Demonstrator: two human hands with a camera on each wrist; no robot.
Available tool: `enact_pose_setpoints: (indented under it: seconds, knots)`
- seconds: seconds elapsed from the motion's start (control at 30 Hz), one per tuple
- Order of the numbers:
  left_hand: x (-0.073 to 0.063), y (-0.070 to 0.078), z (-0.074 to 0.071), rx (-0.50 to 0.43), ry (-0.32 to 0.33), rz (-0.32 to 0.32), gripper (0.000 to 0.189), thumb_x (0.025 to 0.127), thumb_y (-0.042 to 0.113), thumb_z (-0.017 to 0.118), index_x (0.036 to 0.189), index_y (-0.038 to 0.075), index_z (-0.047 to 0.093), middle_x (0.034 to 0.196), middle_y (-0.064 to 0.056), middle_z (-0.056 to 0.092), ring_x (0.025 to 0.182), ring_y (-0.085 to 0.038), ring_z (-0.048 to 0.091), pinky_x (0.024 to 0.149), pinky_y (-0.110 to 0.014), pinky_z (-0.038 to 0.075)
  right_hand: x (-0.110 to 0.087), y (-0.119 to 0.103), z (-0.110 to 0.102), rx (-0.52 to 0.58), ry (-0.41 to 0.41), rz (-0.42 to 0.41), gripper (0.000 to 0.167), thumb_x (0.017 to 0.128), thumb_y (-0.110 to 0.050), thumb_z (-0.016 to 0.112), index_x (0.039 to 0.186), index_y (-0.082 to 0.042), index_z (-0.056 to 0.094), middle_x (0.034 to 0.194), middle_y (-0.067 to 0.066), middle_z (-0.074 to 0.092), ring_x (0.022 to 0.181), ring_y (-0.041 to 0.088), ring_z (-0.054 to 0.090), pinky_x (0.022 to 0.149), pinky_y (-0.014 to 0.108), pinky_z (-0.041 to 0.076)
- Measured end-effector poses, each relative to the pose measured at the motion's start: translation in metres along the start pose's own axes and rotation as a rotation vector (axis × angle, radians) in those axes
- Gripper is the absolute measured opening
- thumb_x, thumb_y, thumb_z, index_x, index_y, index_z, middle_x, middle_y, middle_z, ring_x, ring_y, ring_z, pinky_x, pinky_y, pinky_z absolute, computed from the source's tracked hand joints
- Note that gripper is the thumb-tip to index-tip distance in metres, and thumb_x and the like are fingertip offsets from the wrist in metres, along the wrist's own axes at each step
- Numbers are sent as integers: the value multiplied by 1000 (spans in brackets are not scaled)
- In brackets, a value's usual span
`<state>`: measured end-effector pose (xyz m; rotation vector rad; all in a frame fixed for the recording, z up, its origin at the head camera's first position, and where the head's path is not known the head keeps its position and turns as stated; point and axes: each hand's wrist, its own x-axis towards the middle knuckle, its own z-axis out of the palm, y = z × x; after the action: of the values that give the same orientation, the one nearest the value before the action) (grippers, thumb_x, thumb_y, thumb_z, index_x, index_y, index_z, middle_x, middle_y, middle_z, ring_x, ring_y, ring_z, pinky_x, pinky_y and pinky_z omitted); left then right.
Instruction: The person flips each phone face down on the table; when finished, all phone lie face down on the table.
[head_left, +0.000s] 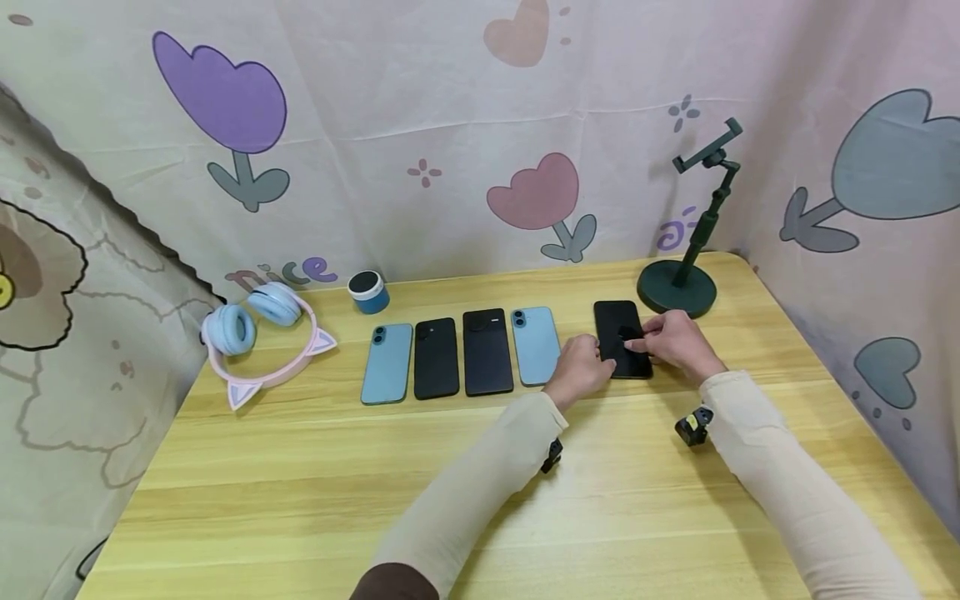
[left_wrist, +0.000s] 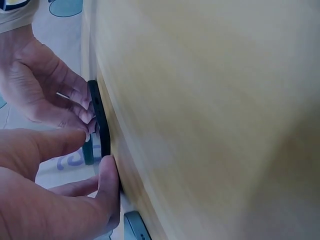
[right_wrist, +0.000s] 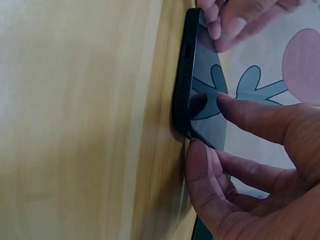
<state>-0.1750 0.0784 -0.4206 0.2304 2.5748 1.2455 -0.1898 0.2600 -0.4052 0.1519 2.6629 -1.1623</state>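
A black phone lies face up at the right of a row, its glossy screen reflecting the tulip curtain. At its left edge my left hand pinches the side, with the index finger along the edge and the thumb over the screen in the left wrist view. My right hand grips the opposite edge near the lower corner. In the right wrist view its thumb comes down at the glass while the curled fingers meet the side. The phone's underside is hidden.
Left of it lie a light blue phone, two dark phones and another light blue phone, backs up. A green phone stand rises behind my right hand. Cat-ear headphones and a blue-white jar sit farther left.
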Motion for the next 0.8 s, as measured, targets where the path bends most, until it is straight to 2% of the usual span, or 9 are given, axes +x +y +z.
enact_pose_setpoints:
  seconds: [0.07, 0.13, 0.2, 0.33, 0.57, 0.8]
  knots:
    - [0, 2, 2, 21, 21, 1, 16, 96, 17, 71, 100, 2, 68, 96, -8, 68, 68, -14, 52, 69, -26, 48, -1, 0, 0, 2, -7, 1, 60, 92, -23, 76, 133, 15, 55, 116, 27, 62, 79, 21, 64, 67, 27, 53]
    - [1, 3, 4, 39, 37, -5, 29, 96, 18, 71, 118, 0, 69, 120, -12, 69, 86, -16, 61, 83, -28, 52, -1, 0, 0, 1, -9, -1, 62, 92, -24, 77, 134, 16, 53, 117, 27, 61, 80, 21, 63, 68, 27, 53]
    - [1, 4, 5, 44, 37, -19, 37, 97, 18, 70, 128, 0, 66, 132, -13, 64, 102, -18, 63, 90, -31, 52, -1, 0, 0, -3, -6, -3, 63, 92, -24, 77, 134, 16, 53, 116, 27, 61, 79, 21, 63, 68, 27, 52]
    - [0, 7, 6, 30, 43, -54, 41, 96, 20, 71, 132, 1, 64, 135, -13, 62, 115, -22, 61, 93, -33, 52, -2, 0, 0, 1, 10, -5, 60, 92, -23, 77, 132, 16, 55, 114, 26, 61, 80, 22, 62, 70, 26, 51]
    - [-3, 11, 9, -72, 56, -140, 46, 95, 22, 74, 135, 2, 63, 141, -12, 57, 108, -20, 59, 83, -32, 51, -2, -1, 0, 49, 17, 21, 52, 93, -21, 76, 128, 14, 59, 125, 28, 57, 92, 28, 60, 72, 25, 54]
    - [-7, 13, 9, -199, 77, -200, 52, 94, 21, 74, 141, 3, 58, 139, -10, 59, 128, -23, 55, 98, -38, 51, -2, -3, 1, 62, 7, 8, 54, 93, -24, 77, 129, 13, 60, 130, 30, 57, 93, 27, 61, 75, 28, 56]
